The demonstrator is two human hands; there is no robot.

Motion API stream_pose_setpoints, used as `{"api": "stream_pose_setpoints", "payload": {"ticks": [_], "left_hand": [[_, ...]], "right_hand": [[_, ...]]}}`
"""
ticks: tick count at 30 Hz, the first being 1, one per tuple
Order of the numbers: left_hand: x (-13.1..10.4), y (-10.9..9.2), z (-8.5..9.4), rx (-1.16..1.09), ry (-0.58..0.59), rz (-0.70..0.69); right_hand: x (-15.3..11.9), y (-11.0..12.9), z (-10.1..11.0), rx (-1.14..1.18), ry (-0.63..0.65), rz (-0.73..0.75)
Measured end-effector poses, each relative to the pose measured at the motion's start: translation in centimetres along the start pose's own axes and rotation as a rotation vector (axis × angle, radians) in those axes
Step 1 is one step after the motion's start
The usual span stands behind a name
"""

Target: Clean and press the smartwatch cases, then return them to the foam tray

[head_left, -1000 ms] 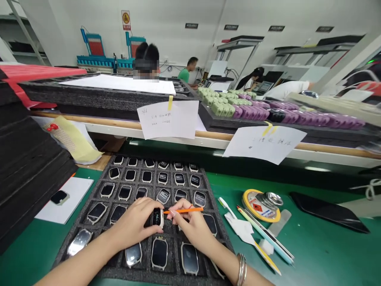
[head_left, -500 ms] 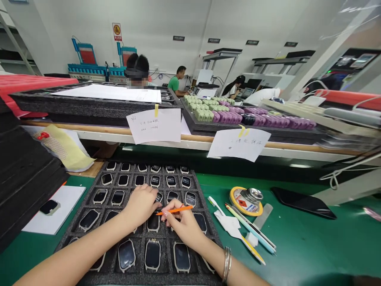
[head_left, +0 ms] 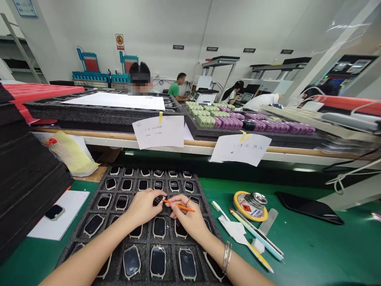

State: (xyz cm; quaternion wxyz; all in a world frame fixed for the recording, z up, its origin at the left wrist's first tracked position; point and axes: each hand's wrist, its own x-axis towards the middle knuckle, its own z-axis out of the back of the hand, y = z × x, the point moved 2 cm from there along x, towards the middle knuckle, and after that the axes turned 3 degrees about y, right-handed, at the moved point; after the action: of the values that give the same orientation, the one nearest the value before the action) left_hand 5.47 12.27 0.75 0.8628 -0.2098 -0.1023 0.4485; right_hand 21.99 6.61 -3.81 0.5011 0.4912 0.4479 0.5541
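A black foam tray [head_left: 116, 212] holds rows of watch bodies with dark screens, such as one watch [head_left: 158, 261] near the front. My left hand [head_left: 147, 206] reaches over the middle of the tray, its thumb and fingers closed on the edge of a watch [head_left: 157, 200] in a middle compartment. Beside it, my right hand [head_left: 185, 214] pinches a thin orange stick [head_left: 181, 206]. The stick's left tip is at that watch, close to my left fingertips. Bracelets circle my right wrist.
Right of the tray lie a brush, white cloth [head_left: 235, 230], pens, a yellow-rimmed round can [head_left: 250, 205] and a black phone-like slab [head_left: 308, 207]. At left, a watch rests on white paper [head_left: 59, 226] beside stacked black foam. Beyond the shelf, people sit.
The orange stick has swung from sloping up rightward to sloping down rightward, its tip now at the watch. My left fingers have closed on that watch. The view has shifted slightly.
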Motion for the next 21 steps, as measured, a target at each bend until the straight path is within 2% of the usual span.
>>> {"api": "stream_pose_setpoints", "payload": {"ticks": [10,21], "left_hand": [[0.1,0.4,0.2,-0.152,0.006,0.045],[0.1,0.5,-0.1,-0.204,-0.01,0.045]], "right_hand": [[-0.6,1.1,0.0,-0.146,-0.021,0.068],[-0.8,0.6,0.1,-0.178,-0.018,0.088]]}}
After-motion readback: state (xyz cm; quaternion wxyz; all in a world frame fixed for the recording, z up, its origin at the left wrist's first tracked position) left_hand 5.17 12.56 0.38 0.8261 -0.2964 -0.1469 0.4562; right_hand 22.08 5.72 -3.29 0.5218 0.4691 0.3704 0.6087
